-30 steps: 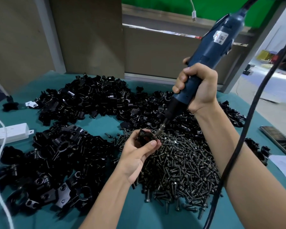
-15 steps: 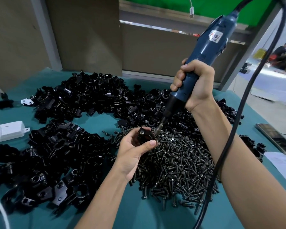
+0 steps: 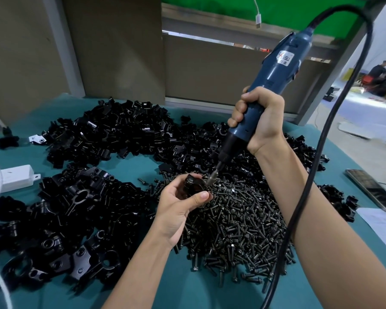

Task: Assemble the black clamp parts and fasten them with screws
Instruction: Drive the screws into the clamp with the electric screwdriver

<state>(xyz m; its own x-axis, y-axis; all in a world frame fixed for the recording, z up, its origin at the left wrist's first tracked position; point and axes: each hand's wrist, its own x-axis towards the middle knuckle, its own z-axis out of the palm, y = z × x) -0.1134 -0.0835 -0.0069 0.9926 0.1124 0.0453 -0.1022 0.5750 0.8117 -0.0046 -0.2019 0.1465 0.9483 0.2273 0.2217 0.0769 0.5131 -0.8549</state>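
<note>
Left hand around black clamp, right hand around blue screwdriver, over teal table before tan panels.

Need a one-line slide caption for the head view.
Left hand holds a black clamp above the screw pile while the right hand points the blue electric screwdriver at it.

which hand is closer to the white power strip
Left. The left hand, holding a black clamp part, is to the right of the white power strip; the right hand, gripping the electric screwdriver, is raised and farther right.
</note>
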